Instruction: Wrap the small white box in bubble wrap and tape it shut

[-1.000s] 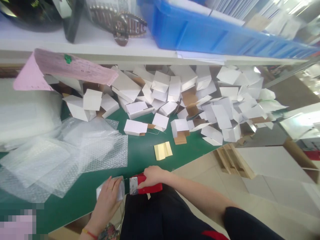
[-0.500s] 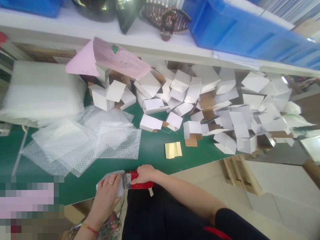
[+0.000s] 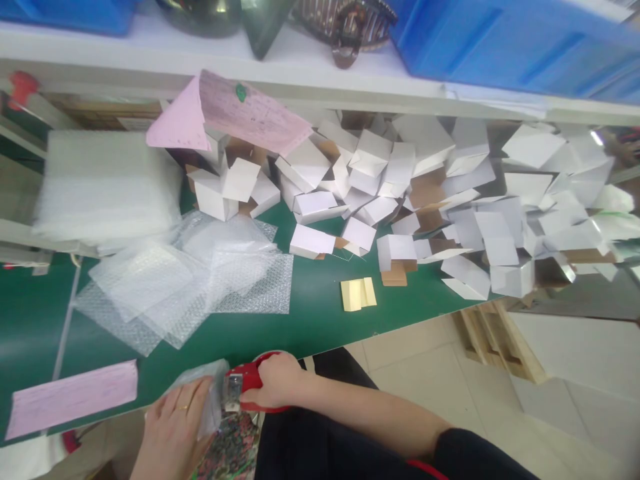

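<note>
A person sits or stands at the near edge of a long green table (image 3: 320,327) in a workroom with a pale tiled floor (image 3: 410,353) to the right. At that near edge, left of centre, is a package (image 3: 214,397) in clear, crinkled wrap. The left hand (image 3: 173,417), wearing a thin ring, grasps it from above; the hand covers so much that its long axis cannot be told. The right hand (image 3: 277,380) is closed around a red tape dispenser (image 3: 247,373). The dispenser's long axis runs roughly left to right, its shiny metal head pointing left at the package's right side; whether they touch is hard to tell.

At near left lies a flat pink paper strip (image 3: 75,399). Beyond it, translucent, pebbled bubble-wrap sheets (image 3: 150,283) overlap, with a thick whitish stack (image 3: 110,183) behind. Right of the sheets lies a small, creased yellow pad (image 3: 353,295).

Farther back, angular white cartons (image 3: 313,241) sprawl toward the right, some showing brown cardboard insides. A curled pink sheet (image 3: 255,117) hangs over their left end. Farthest, a white shelf (image 3: 320,73) carries a ribbed blue plastic bin (image 3: 500,53).
</note>
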Demonstrator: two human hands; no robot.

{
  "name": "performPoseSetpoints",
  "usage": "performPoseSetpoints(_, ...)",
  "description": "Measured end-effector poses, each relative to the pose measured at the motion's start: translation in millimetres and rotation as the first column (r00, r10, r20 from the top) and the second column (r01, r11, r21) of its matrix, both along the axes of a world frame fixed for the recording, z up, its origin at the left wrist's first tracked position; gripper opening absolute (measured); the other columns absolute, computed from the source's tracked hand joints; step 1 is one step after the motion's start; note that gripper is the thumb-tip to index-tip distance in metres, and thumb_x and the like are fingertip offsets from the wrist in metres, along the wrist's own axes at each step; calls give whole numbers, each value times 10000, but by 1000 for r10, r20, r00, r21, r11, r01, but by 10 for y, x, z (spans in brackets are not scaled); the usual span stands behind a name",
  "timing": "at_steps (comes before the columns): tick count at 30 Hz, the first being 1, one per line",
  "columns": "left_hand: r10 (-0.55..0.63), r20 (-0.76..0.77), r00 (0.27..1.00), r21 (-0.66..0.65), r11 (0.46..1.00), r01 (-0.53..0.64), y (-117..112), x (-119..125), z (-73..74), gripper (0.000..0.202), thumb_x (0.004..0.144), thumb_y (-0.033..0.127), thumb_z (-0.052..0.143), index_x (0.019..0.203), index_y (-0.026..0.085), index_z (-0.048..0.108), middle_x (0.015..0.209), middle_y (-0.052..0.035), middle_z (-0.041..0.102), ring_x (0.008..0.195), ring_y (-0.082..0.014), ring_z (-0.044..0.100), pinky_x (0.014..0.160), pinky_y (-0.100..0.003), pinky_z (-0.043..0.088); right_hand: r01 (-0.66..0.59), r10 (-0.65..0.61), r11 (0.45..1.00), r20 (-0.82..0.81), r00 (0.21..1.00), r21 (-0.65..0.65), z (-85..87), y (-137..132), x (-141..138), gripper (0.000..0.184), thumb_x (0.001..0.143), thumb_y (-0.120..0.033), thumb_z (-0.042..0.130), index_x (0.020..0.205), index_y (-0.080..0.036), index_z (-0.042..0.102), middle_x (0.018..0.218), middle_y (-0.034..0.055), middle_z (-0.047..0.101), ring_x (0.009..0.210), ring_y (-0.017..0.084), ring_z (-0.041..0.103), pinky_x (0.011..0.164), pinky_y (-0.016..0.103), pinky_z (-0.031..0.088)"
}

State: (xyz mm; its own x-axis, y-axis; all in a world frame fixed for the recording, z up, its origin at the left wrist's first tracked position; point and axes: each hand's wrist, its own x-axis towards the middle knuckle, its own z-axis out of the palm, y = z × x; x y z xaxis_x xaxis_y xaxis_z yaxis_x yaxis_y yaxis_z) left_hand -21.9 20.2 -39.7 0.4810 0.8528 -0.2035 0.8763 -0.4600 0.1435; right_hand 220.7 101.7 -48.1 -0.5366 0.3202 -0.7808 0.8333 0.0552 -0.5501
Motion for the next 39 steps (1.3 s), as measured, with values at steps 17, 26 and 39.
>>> performPoseSetpoints(17, 268, 319, 909, -162, 961, -226, 144, 1072, -880, 546, 816, 258, 591, 1324, 139, 429, 1168, -150, 574, 1092, -324, 595, 942, -488, 528, -161, 126, 972, 200, 972, 172, 163, 399, 614, 450, 869, -511, 541, 1057, -162, 752, 1054, 170, 758, 966, 317, 726, 829, 447, 576)
performPoseSetpoints(26, 332, -21, 943, -134, 934, -332, 179, 1216, -720, 253, 915, 154, 435, 1140, 91, 532, 1056, -133, 598, 928, -272, 640, 785, -378, 528, -225, 191, 964, 219, 957, 144, 332, 691, 737, 601, 811, -640, 607, 1119, -140, 732, 1055, 180, 755, 942, 356, 728, 756, 436, 602)
performPoseSetpoints(39, 288, -49, 956, -87, 953, -291, 213, 1231, -713, 238, 915, 174, 475, 1136, 93, 509, 1048, -129, 596, 926, -279, 641, 831, -390, 510, -146, 110, 985, 321, 941, 89, -78, 789, 1647, 537, 832, -652, 611, 879, -136, 749, 898, 167, 754, 809, 323, 729, 677, 382, 567)
